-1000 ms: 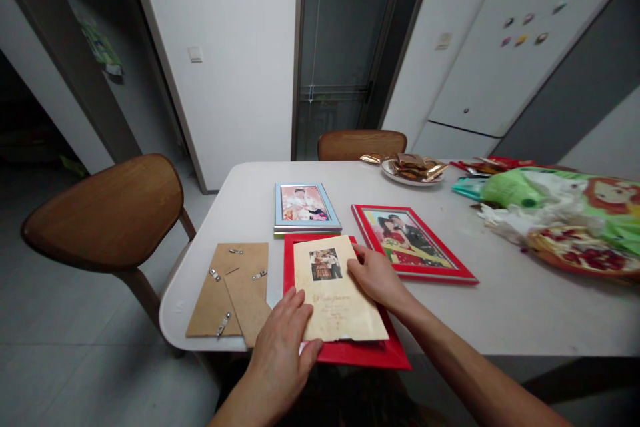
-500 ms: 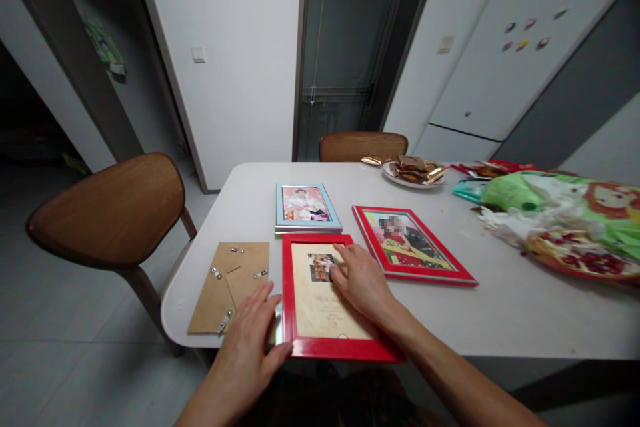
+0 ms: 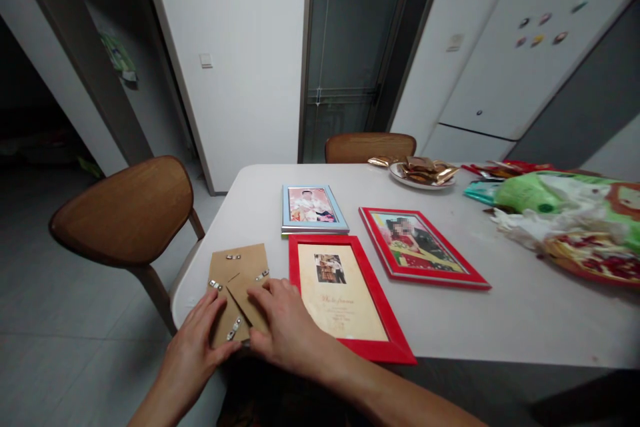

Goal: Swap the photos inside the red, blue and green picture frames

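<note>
From here I'm seeing two wooden chairs; the left chair (image 3: 123, 210) is curving its smooth brown back beside the pale table (image 3: 430, 320). At the table's left near corner one brown backing board (image 3: 250, 260), flat and fibrous, is lying under both hands, showing four metal clips (image 3: 233, 257) and a dark diagonal gap. The left hand (image 3: 193, 340) is touching its left and near edges, fingers and thumb standing apart; the right hand (image 3: 285, 327) is touching its right side, fingers and thumb also spreading apart.

Three picture frames are lying about. The blue frame (image 3: 286, 210), silvery at its edges, is sitting behind the near red frame (image 3: 395, 337), which is holding a cream paper sheet (image 3: 350, 310) with one small photo. The right forearm is crossing in front and hiding part of its near left corner. To the right, the other red frame (image 3: 435, 278) is showing a couple's photo.

The far chair (image 3: 370, 147) is standing behind the table. One white plate (image 3: 411, 183) is carrying shiny gold packets (image 3: 427, 170); beyond it, a green bag (image 3: 525, 193) and crumpled white plastic (image 3: 520, 223) are crowding around red and cream scraps (image 3: 593, 257). Seven magnets (image 3: 537, 41) are clinging to the white fridge (image 3: 505, 80).
</note>
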`<action>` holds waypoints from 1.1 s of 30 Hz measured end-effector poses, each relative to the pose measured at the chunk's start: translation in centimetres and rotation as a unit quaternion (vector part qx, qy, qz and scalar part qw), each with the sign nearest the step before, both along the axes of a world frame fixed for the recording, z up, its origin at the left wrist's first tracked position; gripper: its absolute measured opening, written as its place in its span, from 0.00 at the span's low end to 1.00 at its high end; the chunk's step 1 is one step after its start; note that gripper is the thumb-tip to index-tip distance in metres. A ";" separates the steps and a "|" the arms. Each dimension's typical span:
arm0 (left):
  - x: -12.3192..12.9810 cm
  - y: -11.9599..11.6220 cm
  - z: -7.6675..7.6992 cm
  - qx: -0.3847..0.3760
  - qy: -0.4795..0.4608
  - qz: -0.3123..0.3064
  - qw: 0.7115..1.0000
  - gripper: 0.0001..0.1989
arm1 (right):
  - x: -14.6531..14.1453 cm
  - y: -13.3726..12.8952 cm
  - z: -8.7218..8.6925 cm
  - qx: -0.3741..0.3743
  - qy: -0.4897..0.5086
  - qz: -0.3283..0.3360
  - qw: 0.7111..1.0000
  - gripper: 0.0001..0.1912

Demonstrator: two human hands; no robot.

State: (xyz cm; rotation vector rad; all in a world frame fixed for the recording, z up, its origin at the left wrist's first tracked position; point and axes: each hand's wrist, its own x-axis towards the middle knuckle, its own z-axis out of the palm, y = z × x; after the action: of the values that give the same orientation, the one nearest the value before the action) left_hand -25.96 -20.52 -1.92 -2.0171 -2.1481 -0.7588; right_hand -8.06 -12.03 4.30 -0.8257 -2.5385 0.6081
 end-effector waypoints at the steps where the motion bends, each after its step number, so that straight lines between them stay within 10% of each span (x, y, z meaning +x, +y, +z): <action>1: 0.4 0.1 0.4 0.019 0.006 -0.009 1.000 0.27 | 0.5 0.1 0.4 -0.005 0.023 0.003 1.000 0.23; 8: 7.0 2.7 4.2 0.081 0.022 -0.096 0.992 0.25 | 7.5 1.2 1.7 0.031 0.073 -0.057 0.995 0.21; 15: 13.2 5.7 3.8 -0.019 -0.005 -0.171 0.985 0.28 | 14.1 2.1 -0.7 0.048 0.007 -0.140 0.989 0.20; 26: 13.3 6.2 3.5 -0.062 0.000 -0.155 0.986 0.17 | 13.6 2.9 -2.9 0.090 -0.032 -0.142 0.985 0.20; 33: 12.8 5.1 4.1 -0.113 0.005 -0.187 0.976 0.27 | 13.4 3.7 -2.4 0.100 -0.051 -0.146 0.983 0.17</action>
State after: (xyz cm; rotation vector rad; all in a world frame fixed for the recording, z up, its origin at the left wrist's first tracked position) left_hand -13.19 -15.39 2.14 -2.5808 -1.9491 -0.5564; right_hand 5.34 -8.36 1.89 -1.1511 -2.4482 0.2179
